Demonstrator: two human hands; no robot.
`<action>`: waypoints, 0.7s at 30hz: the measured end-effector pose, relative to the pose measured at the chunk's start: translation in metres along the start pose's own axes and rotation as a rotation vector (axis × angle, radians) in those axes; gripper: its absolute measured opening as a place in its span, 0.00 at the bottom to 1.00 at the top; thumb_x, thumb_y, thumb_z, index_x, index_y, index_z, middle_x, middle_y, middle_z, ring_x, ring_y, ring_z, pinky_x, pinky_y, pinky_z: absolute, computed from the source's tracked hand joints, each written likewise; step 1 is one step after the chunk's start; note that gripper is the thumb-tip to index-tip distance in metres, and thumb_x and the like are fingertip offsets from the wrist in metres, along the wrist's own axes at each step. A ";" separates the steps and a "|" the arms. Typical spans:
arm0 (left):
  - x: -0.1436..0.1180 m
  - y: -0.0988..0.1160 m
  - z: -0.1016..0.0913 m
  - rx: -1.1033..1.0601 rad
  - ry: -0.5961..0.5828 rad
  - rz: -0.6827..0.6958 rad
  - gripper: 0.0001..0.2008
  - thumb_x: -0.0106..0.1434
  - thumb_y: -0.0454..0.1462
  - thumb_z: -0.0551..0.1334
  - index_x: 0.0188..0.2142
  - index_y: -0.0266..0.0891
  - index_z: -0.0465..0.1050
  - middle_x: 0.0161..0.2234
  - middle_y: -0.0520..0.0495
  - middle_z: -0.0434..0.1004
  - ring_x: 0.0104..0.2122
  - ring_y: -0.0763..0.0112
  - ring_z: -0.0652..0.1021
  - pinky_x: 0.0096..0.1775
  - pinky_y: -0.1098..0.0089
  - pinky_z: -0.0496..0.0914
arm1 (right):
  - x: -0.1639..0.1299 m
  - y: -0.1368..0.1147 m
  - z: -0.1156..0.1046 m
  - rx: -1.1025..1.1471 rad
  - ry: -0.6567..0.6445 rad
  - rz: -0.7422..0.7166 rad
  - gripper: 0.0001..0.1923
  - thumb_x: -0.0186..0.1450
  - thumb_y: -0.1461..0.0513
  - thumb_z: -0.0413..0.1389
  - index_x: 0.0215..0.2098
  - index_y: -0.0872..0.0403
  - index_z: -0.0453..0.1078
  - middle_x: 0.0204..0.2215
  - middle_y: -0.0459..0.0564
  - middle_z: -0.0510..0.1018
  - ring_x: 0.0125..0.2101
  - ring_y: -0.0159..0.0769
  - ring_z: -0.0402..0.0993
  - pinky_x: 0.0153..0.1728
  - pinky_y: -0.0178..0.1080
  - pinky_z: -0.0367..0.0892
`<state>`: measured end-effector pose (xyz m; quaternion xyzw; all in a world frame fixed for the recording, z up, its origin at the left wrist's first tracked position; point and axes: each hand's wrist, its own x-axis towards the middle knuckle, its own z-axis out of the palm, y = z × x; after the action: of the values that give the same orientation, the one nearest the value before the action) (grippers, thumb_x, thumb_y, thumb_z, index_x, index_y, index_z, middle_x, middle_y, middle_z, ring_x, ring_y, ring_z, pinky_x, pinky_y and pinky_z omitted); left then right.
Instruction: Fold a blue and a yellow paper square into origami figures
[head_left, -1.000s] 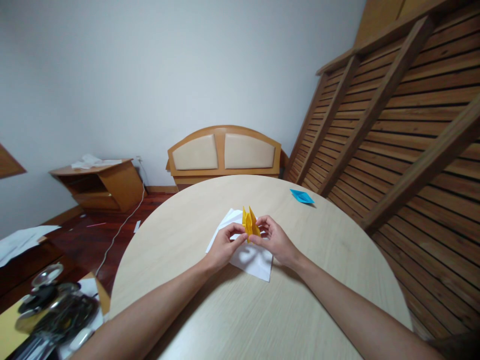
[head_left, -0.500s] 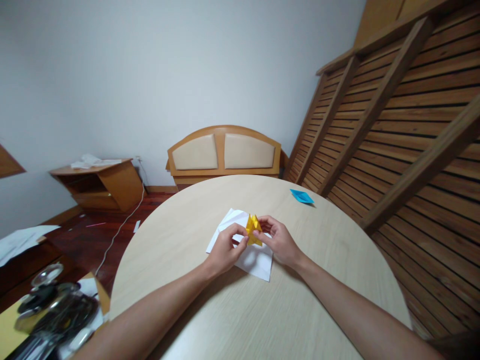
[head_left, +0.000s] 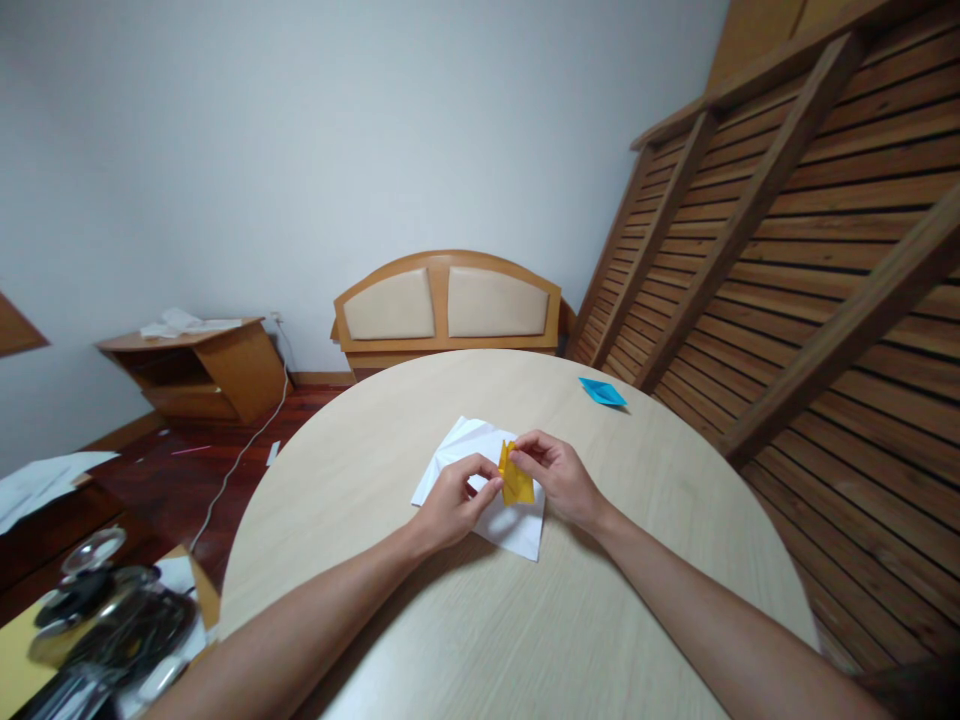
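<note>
A small piece of folded yellow paper (head_left: 519, 487) is held up between my two hands, above a creased white sheet (head_left: 511, 528). My left hand (head_left: 456, 497) pinches its left edge between thumb and forefinger. From the upper right, my right hand (head_left: 557, 476) grips the top of it with thumb and fingers; some of those fingertips are hidden behind the paper. The white sheet lies on the round pale wooden table (head_left: 360, 430), partly covered by my left hand.
A folded blue paper boat (head_left: 603, 392) sits near the table's far right edge. Wooden slatted panels (head_left: 750, 250) lean on the right. A headboard (head_left: 450, 305) stands behind the table. At lower left, a yellow surface holds a glass pot (head_left: 127, 620) and clutter.
The yellow paper has turned from a spread, pointed shape to a flatter, squarer one and sits slightly lower and to the right. Both hands remain on it.
</note>
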<state>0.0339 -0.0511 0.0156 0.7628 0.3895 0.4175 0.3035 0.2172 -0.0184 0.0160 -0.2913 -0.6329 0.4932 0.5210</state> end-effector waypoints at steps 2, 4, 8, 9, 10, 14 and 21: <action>0.000 -0.001 0.000 -0.017 -0.018 0.021 0.10 0.67 0.41 0.58 0.37 0.37 0.73 0.36 0.46 0.77 0.35 0.69 0.76 0.32 0.74 0.68 | 0.000 0.001 0.000 0.030 0.011 -0.019 0.16 0.57 0.51 0.67 0.36 0.51 0.72 0.31 0.46 0.78 0.33 0.35 0.74 0.37 0.38 0.70; -0.001 -0.002 0.000 -0.019 -0.005 0.025 0.11 0.68 0.42 0.58 0.36 0.37 0.73 0.34 0.47 0.76 0.33 0.70 0.75 0.31 0.74 0.67 | 0.000 0.002 0.000 0.052 0.020 -0.038 0.17 0.57 0.52 0.67 0.39 0.50 0.72 0.33 0.46 0.77 0.34 0.35 0.74 0.38 0.38 0.70; 0.000 -0.004 0.000 0.028 0.050 0.035 0.11 0.69 0.41 0.57 0.36 0.37 0.72 0.34 0.47 0.76 0.32 0.71 0.74 0.29 0.75 0.66 | -0.001 0.000 -0.002 -0.006 -0.009 -0.067 0.15 0.61 0.51 0.64 0.42 0.49 0.73 0.39 0.49 0.77 0.38 0.37 0.74 0.39 0.40 0.71; 0.000 -0.004 0.000 0.042 0.058 0.043 0.11 0.69 0.41 0.57 0.36 0.37 0.73 0.34 0.47 0.76 0.32 0.71 0.74 0.29 0.75 0.66 | -0.002 -0.001 -0.002 -0.030 -0.014 -0.087 0.15 0.62 0.51 0.63 0.42 0.49 0.74 0.41 0.50 0.77 0.40 0.38 0.74 0.41 0.41 0.71; 0.001 -0.005 0.000 0.058 0.064 0.051 0.11 0.69 0.41 0.57 0.36 0.37 0.73 0.34 0.47 0.76 0.32 0.71 0.74 0.29 0.75 0.66 | -0.002 -0.002 -0.003 -0.051 -0.018 -0.110 0.14 0.63 0.51 0.62 0.42 0.49 0.74 0.43 0.50 0.77 0.42 0.38 0.74 0.42 0.42 0.71; 0.000 -0.009 0.001 0.116 0.091 0.088 0.09 0.69 0.40 0.57 0.36 0.37 0.72 0.33 0.47 0.75 0.31 0.71 0.74 0.29 0.75 0.66 | -0.004 -0.003 -0.006 -0.074 -0.031 -0.165 0.10 0.64 0.53 0.61 0.39 0.49 0.74 0.47 0.50 0.74 0.48 0.41 0.72 0.43 0.42 0.71; 0.001 -0.011 -0.002 0.190 0.118 0.155 0.08 0.69 0.39 0.56 0.36 0.38 0.71 0.33 0.48 0.75 0.31 0.70 0.73 0.30 0.73 0.66 | -0.004 -0.005 -0.009 -0.096 -0.072 -0.186 0.08 0.64 0.54 0.61 0.37 0.49 0.72 0.47 0.51 0.73 0.50 0.41 0.71 0.44 0.43 0.72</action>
<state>0.0285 -0.0442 0.0084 0.7901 0.3843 0.4451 0.1733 0.2273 -0.0211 0.0187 -0.2378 -0.6984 0.4220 0.5269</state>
